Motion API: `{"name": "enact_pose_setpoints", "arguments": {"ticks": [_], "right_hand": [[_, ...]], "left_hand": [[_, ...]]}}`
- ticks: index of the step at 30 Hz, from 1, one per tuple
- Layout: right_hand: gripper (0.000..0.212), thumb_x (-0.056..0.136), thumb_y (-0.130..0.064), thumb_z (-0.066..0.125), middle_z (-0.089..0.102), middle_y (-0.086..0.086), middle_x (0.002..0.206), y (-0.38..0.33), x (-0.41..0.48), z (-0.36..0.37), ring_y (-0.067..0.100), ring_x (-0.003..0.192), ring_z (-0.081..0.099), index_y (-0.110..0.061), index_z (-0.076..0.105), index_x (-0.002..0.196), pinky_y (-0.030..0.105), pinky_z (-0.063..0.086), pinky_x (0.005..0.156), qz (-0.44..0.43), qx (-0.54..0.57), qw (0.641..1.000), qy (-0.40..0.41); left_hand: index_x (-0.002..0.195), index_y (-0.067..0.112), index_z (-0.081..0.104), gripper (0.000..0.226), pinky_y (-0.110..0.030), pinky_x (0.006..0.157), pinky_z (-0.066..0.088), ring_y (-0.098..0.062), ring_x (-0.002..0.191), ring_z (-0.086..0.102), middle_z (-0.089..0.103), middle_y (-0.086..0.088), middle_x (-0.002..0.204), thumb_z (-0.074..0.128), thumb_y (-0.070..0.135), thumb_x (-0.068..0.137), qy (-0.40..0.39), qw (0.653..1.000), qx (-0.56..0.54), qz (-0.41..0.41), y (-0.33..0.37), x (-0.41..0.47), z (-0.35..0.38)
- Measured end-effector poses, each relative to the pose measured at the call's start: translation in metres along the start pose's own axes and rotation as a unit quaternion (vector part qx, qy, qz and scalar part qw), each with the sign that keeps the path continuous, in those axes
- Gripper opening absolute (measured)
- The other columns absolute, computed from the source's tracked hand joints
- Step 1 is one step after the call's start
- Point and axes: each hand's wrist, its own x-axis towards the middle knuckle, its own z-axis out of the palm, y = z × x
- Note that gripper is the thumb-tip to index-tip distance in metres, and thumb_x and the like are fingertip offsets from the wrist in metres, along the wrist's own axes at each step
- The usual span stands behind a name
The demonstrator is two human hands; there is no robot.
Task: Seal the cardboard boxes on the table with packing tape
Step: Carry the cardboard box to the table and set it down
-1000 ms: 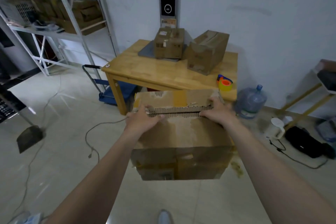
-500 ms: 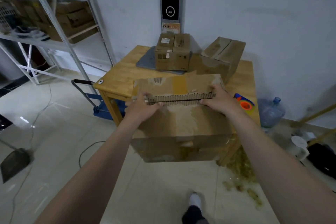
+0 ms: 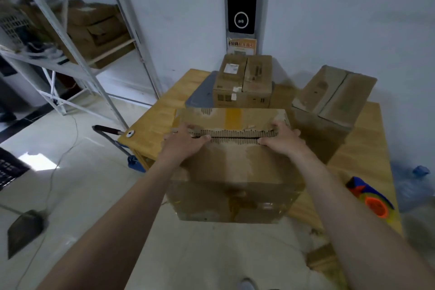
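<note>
I carry a large worn cardboard box (image 3: 235, 172) in front of me, over the near edge of the wooden table (image 3: 357, 155). My left hand (image 3: 186, 139) grips the box's top flaps at the left of the centre seam, and my right hand (image 3: 282, 140) grips them at the right. The flaps' torn corrugated edges meet along the seam. A small box (image 3: 243, 82) stands at the table's back on a grey pad. Another box (image 3: 334, 95) lies tilted at the back right. A tape dispenser (image 3: 372, 202) with an orange core and blue handle sits at the table's right edge.
A white metal shelf rack (image 3: 77, 54) with boxes stands at left. A blue hand trolley (image 3: 127, 155) is parked beside the table's left side. A cable and a dark dustpan (image 3: 23, 228) lie on the tiled floor. A water jug (image 3: 412, 186) sits right of the table.
I have walked closer to the table with the box held in both hands. The box now hangs over the table's near edge, and the tape dispenser has come close at the right.
</note>
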Motion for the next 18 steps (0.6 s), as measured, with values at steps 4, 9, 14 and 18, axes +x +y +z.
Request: {"name": "enact_pose_setpoints", "arguments": {"ticks": [4, 9, 14, 18], "right_hand": [[0.08, 0.085, -0.053, 0.071, 0.02, 0.014, 0.155, -0.045, 0.059, 0.003, 0.045, 0.139, 0.028, -0.043, 0.025, 0.15, 0.051, 0.031, 0.113, -0.013, -0.005, 1.0, -0.009], [0.081, 0.085, -0.056, 0.07, 0.022, 0.014, 0.152, -0.094, 0.118, 0.021, 0.045, 0.137, 0.032, -0.042, 0.025, 0.151, 0.048, 0.034, 0.111, -0.015, -0.01, 1.0, -0.012], [0.084, 0.082, -0.061, 0.069, 0.022, 0.012, 0.154, -0.141, 0.175, 0.07, 0.046, 0.139, 0.03, -0.042, 0.024, 0.151, 0.05, 0.034, 0.112, 0.002, -0.011, 1.0, -0.009], [0.089, 0.078, -0.065, 0.07, 0.022, 0.013, 0.154, -0.184, 0.216, 0.117, 0.044, 0.139, 0.031, -0.044, 0.023, 0.15, 0.052, 0.036, 0.114, 0.045, 0.002, 0.999, 0.008]], "left_hand": [[0.144, 0.035, 0.041, 0.075, -0.047, 0.108, 0.036, -0.041, 0.143, 0.028, 0.044, -0.017, 0.15, 0.065, 0.071, 0.083, 0.011, 1.0, -0.012, -0.008, 0.008, 0.062, -0.022], [0.142, 0.039, 0.042, 0.073, -0.047, 0.109, 0.037, -0.04, 0.145, 0.028, 0.043, -0.016, 0.151, 0.065, 0.073, 0.082, -0.004, 1.0, -0.02, -0.007, 0.0, 0.141, -0.049], [0.142, 0.034, 0.046, 0.063, -0.043, 0.11, 0.035, -0.037, 0.145, 0.03, 0.051, -0.01, 0.147, 0.061, 0.065, 0.09, -0.011, 1.0, -0.006, 0.028, -0.023, 0.23, -0.077], [0.146, 0.031, 0.043, 0.066, -0.038, 0.103, 0.039, -0.033, 0.142, 0.037, 0.054, -0.005, 0.146, 0.063, 0.062, 0.091, -0.054, 0.997, 0.004, 0.063, -0.048, 0.313, -0.105]]}}
